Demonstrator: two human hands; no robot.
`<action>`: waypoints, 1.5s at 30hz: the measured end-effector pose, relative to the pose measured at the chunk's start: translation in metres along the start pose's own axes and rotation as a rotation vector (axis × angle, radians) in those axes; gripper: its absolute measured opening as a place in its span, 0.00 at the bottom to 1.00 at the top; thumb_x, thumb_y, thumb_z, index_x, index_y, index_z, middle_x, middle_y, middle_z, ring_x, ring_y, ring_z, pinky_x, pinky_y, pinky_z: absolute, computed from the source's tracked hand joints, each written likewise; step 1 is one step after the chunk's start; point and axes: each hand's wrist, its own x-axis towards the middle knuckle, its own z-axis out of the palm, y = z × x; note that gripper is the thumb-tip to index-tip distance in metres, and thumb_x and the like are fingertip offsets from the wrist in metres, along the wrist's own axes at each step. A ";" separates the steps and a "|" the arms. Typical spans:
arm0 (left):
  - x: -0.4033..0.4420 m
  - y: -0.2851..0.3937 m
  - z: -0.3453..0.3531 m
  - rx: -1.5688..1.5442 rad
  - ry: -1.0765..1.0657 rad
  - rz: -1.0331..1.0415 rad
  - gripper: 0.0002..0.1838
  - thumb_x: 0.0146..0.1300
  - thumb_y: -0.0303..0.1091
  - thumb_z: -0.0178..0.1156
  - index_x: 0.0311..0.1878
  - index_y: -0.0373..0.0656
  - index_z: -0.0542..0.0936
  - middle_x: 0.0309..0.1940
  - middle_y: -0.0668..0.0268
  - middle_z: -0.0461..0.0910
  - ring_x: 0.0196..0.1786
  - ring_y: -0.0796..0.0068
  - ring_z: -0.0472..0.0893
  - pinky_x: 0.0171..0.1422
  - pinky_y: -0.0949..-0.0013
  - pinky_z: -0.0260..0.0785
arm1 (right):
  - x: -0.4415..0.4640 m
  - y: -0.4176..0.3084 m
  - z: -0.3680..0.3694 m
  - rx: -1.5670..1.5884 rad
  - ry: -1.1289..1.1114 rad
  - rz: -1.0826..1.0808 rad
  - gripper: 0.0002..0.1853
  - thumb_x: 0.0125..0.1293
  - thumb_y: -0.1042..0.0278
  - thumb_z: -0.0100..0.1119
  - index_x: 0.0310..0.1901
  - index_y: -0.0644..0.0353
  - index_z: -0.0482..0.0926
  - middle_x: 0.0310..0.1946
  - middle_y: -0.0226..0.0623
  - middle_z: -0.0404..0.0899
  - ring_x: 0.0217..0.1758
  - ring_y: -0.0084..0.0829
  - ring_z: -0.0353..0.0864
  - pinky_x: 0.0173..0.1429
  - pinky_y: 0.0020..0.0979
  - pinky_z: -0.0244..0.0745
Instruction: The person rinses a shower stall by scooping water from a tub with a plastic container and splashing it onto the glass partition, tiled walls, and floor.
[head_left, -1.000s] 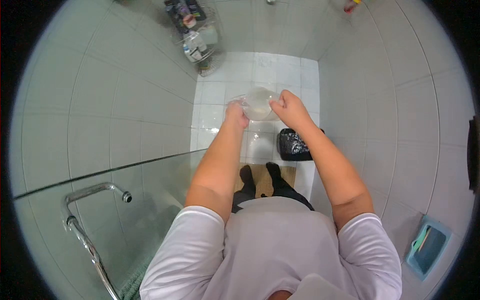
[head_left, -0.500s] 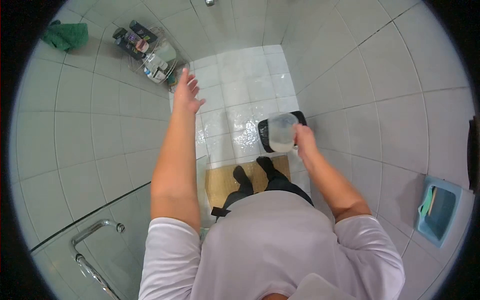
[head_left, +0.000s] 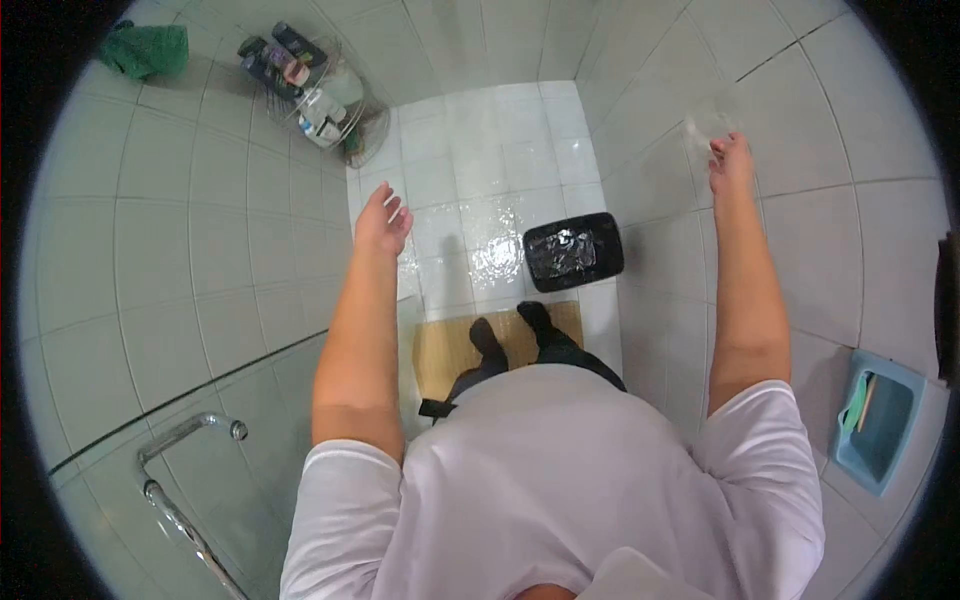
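Observation:
My left hand (head_left: 383, 222) is held out over the wet floor with its fingers apart and nothing in it. My right hand (head_left: 733, 165) is raised by the right wall, fingers wrapped round the handle of a clear plastic dipper (head_left: 708, 128). The dipper is faint against the tiles, and I cannot tell whether water is in it. Below and between my arms stands a black bucket (head_left: 609, 262) with shiny, rippled water inside. Neither hand touches it.
Wet white floor tiles (head_left: 470, 165) lie ahead, and a tan mat (head_left: 440, 352) is under my feet. Bottles fill a wire corner rack (head_left: 350, 130). A green cloth (head_left: 150, 50) hangs at upper left, a glass door handle (head_left: 185, 520) stands left, and a blue wall dish (head_left: 885, 425) is at right.
My right hand has swung the dipper up and right, away from above the bucket to the right wall. My left hand has dropped slightly toward me and stays empty.

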 end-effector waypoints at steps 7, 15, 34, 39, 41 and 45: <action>-0.008 -0.016 -0.018 -0.066 -0.024 -0.061 0.21 0.53 0.41 0.52 0.48 0.42 0.64 0.42 0.62 0.64 0.41 0.65 0.65 0.43 0.67 0.63 | -0.049 0.095 -0.074 0.217 -0.192 0.246 0.09 0.54 0.59 0.42 0.21 0.51 0.62 0.16 0.28 0.67 0.32 0.26 0.69 0.46 0.32 0.54; -0.005 -0.034 -0.044 -0.044 0.060 -0.057 0.19 0.54 0.41 0.50 0.46 0.42 0.65 0.41 0.63 0.66 0.41 0.68 0.66 0.42 0.68 0.63 | -0.113 0.180 -0.136 -0.140 -0.059 0.480 0.09 0.54 0.59 0.44 0.28 0.55 0.66 0.18 0.29 0.68 0.31 0.25 0.68 0.44 0.31 0.54; -0.028 -0.061 -0.109 0.847 0.284 0.098 0.15 0.53 0.41 0.50 0.42 0.44 0.69 0.44 0.64 0.67 0.47 0.67 0.66 0.49 0.61 0.59 | -0.123 0.226 -0.138 -0.196 -0.220 0.340 0.08 0.57 0.66 0.41 0.31 0.62 0.66 0.22 0.31 0.68 0.31 0.23 0.68 0.42 0.22 0.63; -0.025 -0.046 -0.151 2.144 0.171 0.459 0.17 0.51 0.43 0.51 0.44 0.50 0.70 0.50 0.65 0.65 0.52 0.65 0.65 0.55 0.55 0.52 | -0.133 0.233 -0.150 -0.157 -0.287 0.230 0.07 0.55 0.70 0.41 0.26 0.64 0.65 0.23 0.32 0.66 0.30 0.23 0.67 0.51 0.26 0.62; -0.028 -0.038 -0.146 2.455 0.113 0.243 0.18 0.53 0.44 0.49 0.47 0.52 0.68 0.54 0.65 0.61 0.56 0.63 0.61 0.57 0.52 0.49 | -0.148 0.241 -0.155 -0.133 -0.176 0.235 0.07 0.55 0.71 0.41 0.24 0.64 0.65 0.22 0.32 0.66 0.30 0.23 0.67 0.50 0.25 0.62; -0.010 -0.035 -0.150 2.634 0.109 -0.052 0.18 0.55 0.40 0.44 0.50 0.50 0.66 0.54 0.61 0.62 0.56 0.63 0.62 0.56 0.55 0.53 | -0.171 0.256 -0.165 -0.053 -0.031 0.284 0.06 0.53 0.73 0.40 0.21 0.62 0.64 0.19 0.31 0.64 0.28 0.24 0.66 0.47 0.25 0.63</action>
